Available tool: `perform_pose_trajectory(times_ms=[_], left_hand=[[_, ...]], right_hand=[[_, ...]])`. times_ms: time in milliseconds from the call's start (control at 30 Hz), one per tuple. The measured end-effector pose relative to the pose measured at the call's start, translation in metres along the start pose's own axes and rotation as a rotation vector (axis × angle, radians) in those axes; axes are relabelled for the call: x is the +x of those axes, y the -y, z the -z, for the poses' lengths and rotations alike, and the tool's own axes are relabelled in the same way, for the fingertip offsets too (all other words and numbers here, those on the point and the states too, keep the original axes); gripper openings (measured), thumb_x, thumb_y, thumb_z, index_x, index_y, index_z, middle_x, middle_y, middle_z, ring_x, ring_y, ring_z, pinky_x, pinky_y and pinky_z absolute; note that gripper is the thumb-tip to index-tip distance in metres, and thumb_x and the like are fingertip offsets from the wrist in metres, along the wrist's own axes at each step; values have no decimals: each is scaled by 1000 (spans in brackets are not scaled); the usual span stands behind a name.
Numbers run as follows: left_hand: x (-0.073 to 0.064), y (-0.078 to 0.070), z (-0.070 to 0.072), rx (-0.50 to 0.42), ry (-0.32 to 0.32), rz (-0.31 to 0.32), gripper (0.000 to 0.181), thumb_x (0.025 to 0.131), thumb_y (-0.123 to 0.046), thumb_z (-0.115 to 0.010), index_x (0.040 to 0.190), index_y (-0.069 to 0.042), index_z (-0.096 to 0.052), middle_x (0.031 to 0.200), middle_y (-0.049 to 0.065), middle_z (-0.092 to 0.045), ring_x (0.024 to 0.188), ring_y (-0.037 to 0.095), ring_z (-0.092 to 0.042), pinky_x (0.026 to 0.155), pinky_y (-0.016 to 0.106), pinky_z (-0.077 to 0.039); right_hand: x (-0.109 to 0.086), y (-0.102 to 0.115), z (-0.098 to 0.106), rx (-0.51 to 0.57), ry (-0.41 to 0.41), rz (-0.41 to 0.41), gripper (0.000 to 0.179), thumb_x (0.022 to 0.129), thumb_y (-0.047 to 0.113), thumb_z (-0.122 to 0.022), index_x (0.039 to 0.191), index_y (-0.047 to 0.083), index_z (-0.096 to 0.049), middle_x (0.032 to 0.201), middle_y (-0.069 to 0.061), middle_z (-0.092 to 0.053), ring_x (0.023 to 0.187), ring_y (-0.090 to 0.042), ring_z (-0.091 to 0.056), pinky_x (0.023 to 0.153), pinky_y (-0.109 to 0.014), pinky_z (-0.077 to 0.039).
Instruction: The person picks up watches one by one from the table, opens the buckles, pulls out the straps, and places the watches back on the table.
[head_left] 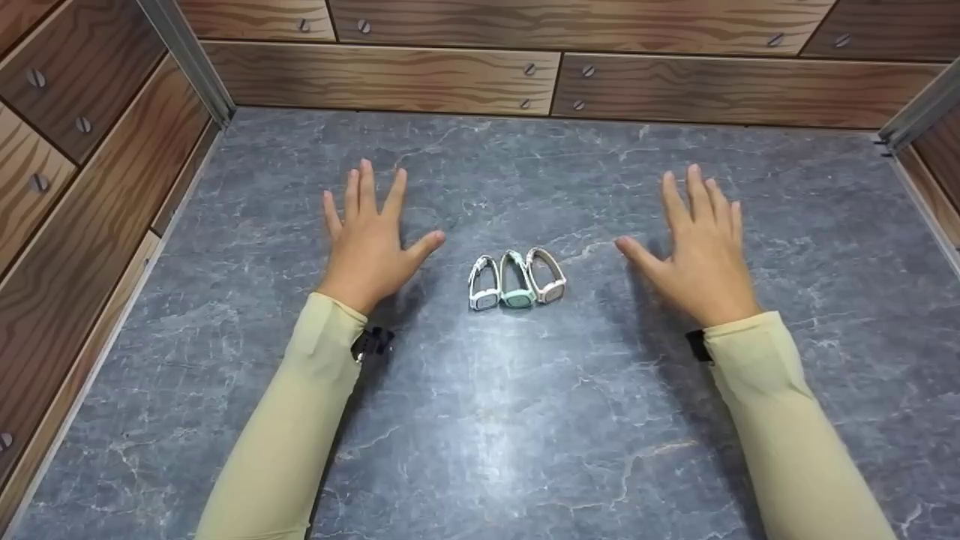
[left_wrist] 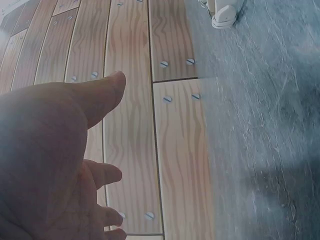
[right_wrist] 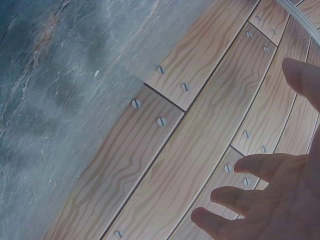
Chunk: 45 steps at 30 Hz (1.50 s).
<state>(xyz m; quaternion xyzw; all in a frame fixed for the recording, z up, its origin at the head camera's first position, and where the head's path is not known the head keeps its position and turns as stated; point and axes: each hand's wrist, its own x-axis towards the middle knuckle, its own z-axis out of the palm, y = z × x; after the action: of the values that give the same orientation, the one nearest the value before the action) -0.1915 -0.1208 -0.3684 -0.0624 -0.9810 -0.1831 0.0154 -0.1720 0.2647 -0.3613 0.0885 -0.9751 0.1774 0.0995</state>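
Note:
Three small wristwatches stand side by side in the middle of the head view: a white watch (head_left: 486, 300), a mint green watch (head_left: 517, 299) and a pale pink watch (head_left: 553, 290). Their straps are closed into loops, and their dials face the near side. To the left of them, my left hand (head_left: 367, 251) is held palm down with fingers spread, touching none of them. On the other side, my right hand (head_left: 701, 259) is likewise spread and holds nothing. Part of a white watch (left_wrist: 224, 17) shows at the top of the left wrist view.
A grey marbled tabletop (head_left: 480, 420) lies under everything. Wood-patterned panels (head_left: 450, 79) wall it at the back and on both sides, with metal posts (head_left: 191, 64) at the corners. Dark straps (head_left: 373, 342) show at the cuffs of the yellow sleeves.

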Motion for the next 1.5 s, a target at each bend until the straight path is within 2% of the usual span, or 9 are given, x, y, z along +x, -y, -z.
perform_pose_trajectory(times_ms=[367, 533, 633, 767, 867, 967, 1100, 1267, 1500], left_hand=[[-4, -14, -2, -60, 7, -24, 98, 94, -73, -54, 167, -22, -15, 171, 18, 10, 158, 34, 14, 125, 55, 6], [-2, -18, -9, -176, 49, -24, 92, 94, -67, -61, 166, -23, -23, 173, 17, -1, 159, 37, 1, 125, 60, -7], [0, -21, -14, -252, 72, -15, 85, 95, -58, -67, 163, -20, -31, 170, 16, -18, 157, 38, -16, 122, 62, -21], [2, -27, -20, -291, 82, -38, 65, 97, -44, -70, 151, -12, -51, 153, 13, -48, 142, 33, -45, 116, 52, -38], [3, -31, -24, -317, 102, -51, 48, 98, -36, -70, 136, -8, -64, 135, 11, -63, 126, 29, -59, 108, 46, -47], [5, -35, -29, -392, 149, -20, 39, 96, -30, -72, 126, -6, -68, 119, 10, -71, 109, 26, -66, 97, 42, -52], [9, -38, -36, -488, 210, 57, 35, 92, -26, -76, 120, -7, -70, 107, 7, -72, 93, 22, -67, 85, 38, -55], [12, -41, -45, -426, 212, 94, 27, 92, -29, -77, 111, -10, -73, 99, 4, -72, 79, 19, -66, 76, 36, -54], [16, -41, -59, -314, 181, 95, 22, 90, -34, -78, 88, -13, -75, 85, 0, -71, 76, 19, -61, 72, 37, -51]], right_hand=[[-1, 3, 3, 17, 18, 0, 98, 97, 62, -61, 165, 7, -17, 171, -24, -7, 155, -50, -11, 124, -62, 1], [-2, 5, 4, 15, 16, 22, 97, 98, 63, -59, 165, 6, -19, 170, -24, -11, 154, -50, -15, 125, -61, -4], [-3, 6, 5, 25, 23, 28, 98, 97, 64, -59, 165, 6, -19, 170, -24, -13, 153, -50, -17, 125, -61, -8], [-3, 8, 6, 16, 21, 45, 97, 97, 64, -59, 164, 6, -21, 169, -23, -17, 154, -48, -19, 126, -60, -5], [-3, 9, 7, -3, 5, 62, 94, 98, 62, -59, 163, 4, -24, 168, -23, -21, 154, -47, -20, 126, -58, 2], [-4, 10, 8, -5, -8, 70, 92, 98, 61, -60, 163, 4, -26, 168, -24, -23, 153, -47, -21, 125, -58, 5], [-5, 11, 8, 18, -1, 68, 92, 98, 60, -60, 163, 4, -26, 167, -24, -24, 154, -45, -21, 126, -56, 5], [-5, 11, 7, 32, 14, 63, 93, 98, 61, -60, 163, 4, -24, 166, -26, -27, 153, -45, -23, 127, -53, 4], [-4, 11, 6, 40, 6, 64, 93, 98, 58, -62, 163, 4, -24, 163, -28, -31, 152, -46, -26, 127, -53, 3]])
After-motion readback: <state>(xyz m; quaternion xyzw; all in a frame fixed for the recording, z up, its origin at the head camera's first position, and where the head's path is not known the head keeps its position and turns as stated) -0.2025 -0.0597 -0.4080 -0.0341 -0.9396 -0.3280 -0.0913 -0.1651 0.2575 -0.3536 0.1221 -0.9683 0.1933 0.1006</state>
